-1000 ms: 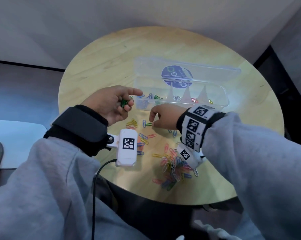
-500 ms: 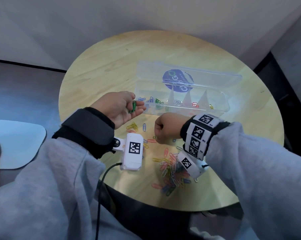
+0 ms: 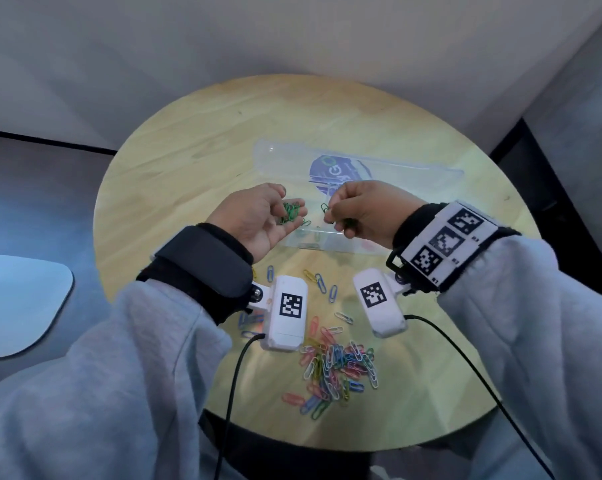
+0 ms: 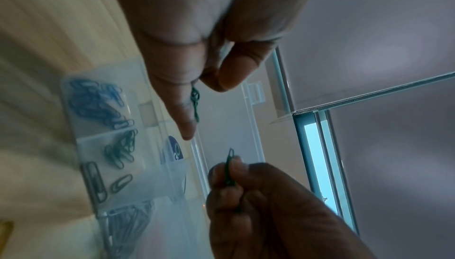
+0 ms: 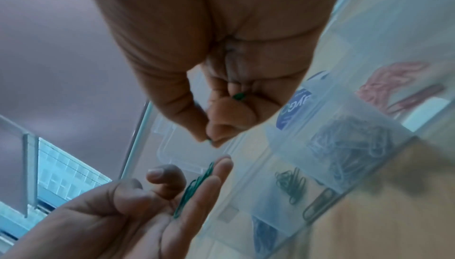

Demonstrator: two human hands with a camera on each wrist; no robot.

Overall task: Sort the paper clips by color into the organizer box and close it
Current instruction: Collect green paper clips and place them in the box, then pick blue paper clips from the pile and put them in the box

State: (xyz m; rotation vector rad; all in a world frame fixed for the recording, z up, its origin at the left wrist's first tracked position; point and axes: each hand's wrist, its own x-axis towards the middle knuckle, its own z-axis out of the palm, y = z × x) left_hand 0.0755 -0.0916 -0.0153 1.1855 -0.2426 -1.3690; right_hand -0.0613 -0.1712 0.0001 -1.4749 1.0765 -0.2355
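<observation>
1. A clear plastic organizer box (image 3: 341,242) is seen open on the round wooden desk (image 3: 188,161), with its lid (image 3: 413,181) laid back on the far side.
2. The box is divided into compartments. In the left wrist view, blue clips (image 4: 98,103) are held in one end compartment, green clips (image 4: 121,152) in the next one, and a larger metal clip with a smaller one (image 4: 94,181) beside that.
3. In the right wrist view, a compartment of dark, greyish clips (image 5: 349,146) and, further along, one of pink or red clips (image 5: 393,82) are also shown.
4. A round blue label (image 3: 337,171) with white and green print is seen through the lid; its writing cannot be read with certainty.
5. The left hand (image 3: 258,220) is held palm up above the box, its fingers loosely cupped, and a small bunch of green paper clips (image 3: 289,213) is carried on them.
6. The right hand (image 3: 365,213) is curled, and one green paper clip (image 3: 325,206) is pinched between its thumb and fingertip; more green is visible inside the curled fingers (image 5: 238,95).
7. The two hands are close to each other but apart.
8. A mixed pile of coloured paper clips (image 3: 337,368) is left unsorted on the near part of the desk, with a few single clips (image 3: 322,284) scattered between the pile and the box.
9. White camera units with black square codes (image 3: 290,304) are worn on both wrists, and a band with three such codes (image 3: 444,242) is worn on the right sleeve.
</observation>
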